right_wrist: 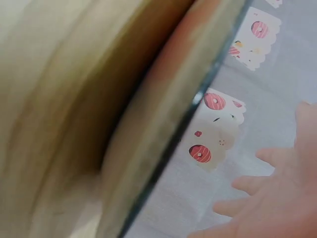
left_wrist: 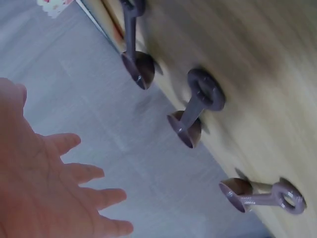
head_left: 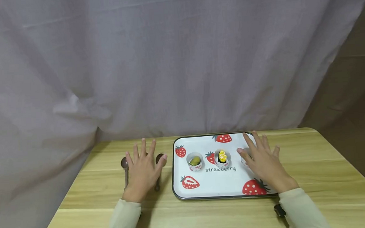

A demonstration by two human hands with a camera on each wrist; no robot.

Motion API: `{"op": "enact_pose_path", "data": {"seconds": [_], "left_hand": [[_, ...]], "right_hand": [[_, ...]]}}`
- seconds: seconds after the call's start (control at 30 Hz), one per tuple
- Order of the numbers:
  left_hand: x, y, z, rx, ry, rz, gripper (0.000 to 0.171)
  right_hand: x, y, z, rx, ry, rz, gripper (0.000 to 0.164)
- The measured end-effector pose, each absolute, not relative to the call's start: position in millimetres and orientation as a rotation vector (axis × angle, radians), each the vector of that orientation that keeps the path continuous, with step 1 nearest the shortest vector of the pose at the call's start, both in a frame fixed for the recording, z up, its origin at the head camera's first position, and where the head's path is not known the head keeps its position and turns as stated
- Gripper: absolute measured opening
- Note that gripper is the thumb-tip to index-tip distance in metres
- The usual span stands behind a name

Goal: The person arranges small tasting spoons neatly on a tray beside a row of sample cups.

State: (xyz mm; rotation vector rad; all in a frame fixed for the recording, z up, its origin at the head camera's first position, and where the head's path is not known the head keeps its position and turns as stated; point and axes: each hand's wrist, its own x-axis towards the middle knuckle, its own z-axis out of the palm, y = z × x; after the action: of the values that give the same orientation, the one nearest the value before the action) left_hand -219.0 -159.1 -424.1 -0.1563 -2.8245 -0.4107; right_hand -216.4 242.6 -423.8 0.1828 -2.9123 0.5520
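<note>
My left hand (head_left: 142,173), fingers spread, hovers above brown measuring spoons, one spoon (head_left: 124,163) to its left and another (head_left: 159,158) by its thumb. In the left wrist view a third spoon (left_wrist: 190,126) shows between those two; the hand mostly hides it from the head camera. Over the right part of a white strawberry-print tray (head_left: 204,189), my right hand (head_left: 265,163) spreads its fingers and holds nothing. Beneath it a paper cup (head_left: 243,159) is partly covered. A middle paper cup (head_left: 222,164) holds a yellow-topped, dark-based piece; the left paper cup (head_left: 195,167) holds a green rounded piece.
The dark-rimmed tray lies on a light wooden table (head_left: 319,176), toward its far edge. Behind the table hangs a grey curtain (head_left: 180,63). A black strap (head_left: 279,210) shows at the right wrist, under the pale sleeve (head_left: 303,209).
</note>
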Motion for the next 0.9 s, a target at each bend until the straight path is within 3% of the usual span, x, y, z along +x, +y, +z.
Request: {"op": "enact_pose_path", "data": {"seconds": [0.47,0.73,0.9], "left_hand": [[-204,-171,-412,-0.246,-2.791,-0.546,0.076],[-197,-176,-416,-0.285,-2.765,-0.667,0.076],[-193,-180,-421,-0.28,-2.757,-0.697,0.073]], "right_hand": [[-200,275,-417,0.26,-2.694,0.908,0.067],[-189,298,-421,0.083,-2.812,1.059,0.071],[-184,311,-427,0.053,-2.852,1.079,0.057]]}}
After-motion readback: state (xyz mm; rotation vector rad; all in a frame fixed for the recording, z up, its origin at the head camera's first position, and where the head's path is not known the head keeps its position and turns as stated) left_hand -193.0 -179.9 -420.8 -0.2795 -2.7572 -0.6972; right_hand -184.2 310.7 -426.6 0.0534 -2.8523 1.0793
